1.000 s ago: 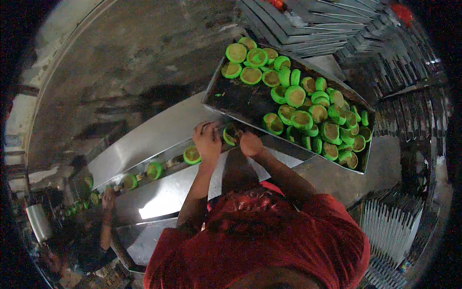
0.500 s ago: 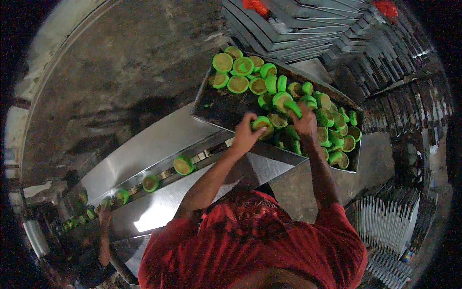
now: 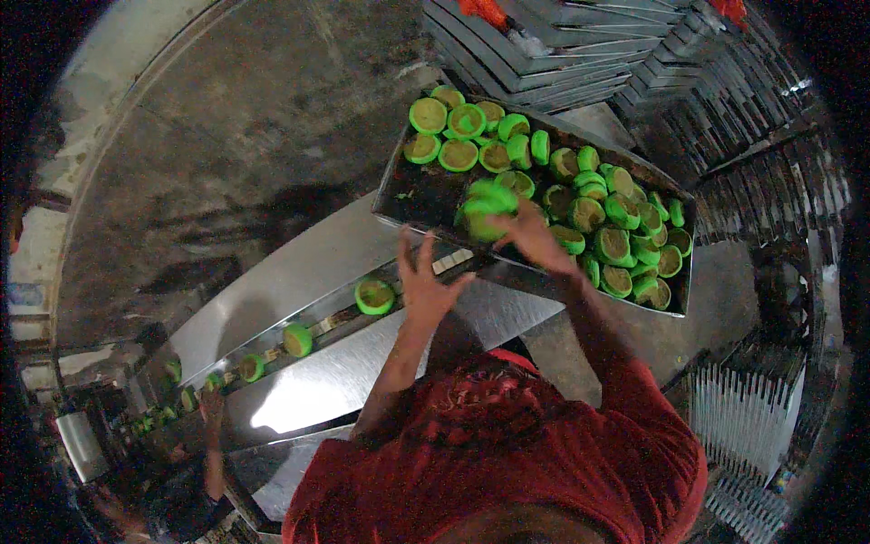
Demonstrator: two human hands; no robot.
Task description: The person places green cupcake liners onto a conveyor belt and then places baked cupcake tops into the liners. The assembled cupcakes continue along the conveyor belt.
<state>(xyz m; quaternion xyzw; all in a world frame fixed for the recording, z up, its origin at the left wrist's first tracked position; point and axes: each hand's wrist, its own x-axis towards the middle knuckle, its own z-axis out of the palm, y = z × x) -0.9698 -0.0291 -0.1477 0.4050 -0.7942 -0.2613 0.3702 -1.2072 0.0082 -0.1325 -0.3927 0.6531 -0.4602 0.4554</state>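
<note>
Closest to the camera is the person's red shirt (image 3: 507, 453), with both bare arms reaching up from it toward a long, shiny metal chute (image 3: 362, 363).

The left hand (image 3: 424, 283) is just above the chute, near its top end. Its fingers (image 3: 426, 256) are spread wide and hold nothing. A single green cup (image 3: 374, 296) sits in the groove of the chute, just to the left of this hand. More green cups (image 3: 297, 340) lie farther down the groove in a row, one after another. The chute slopes down and away, so it seems the cups can slide along it.

The right hand (image 3: 535, 238) is past the top end of the chute, over the near edge of a metal tray (image 3: 399, 195). Its fingers curl around a small bunch of green cups (image 3: 488, 207), gripping them.

The tray sits right at the top of the chute, so cups are easy to reach. It is full of the same cups (image 3: 616, 227), piled loosely, some lying on their sides.

Beyond the tray are stacks of grey metal trays (image 3: 544, 45). At the low end of the chute another person's hand (image 3: 213, 408) rests by the groove.
</note>
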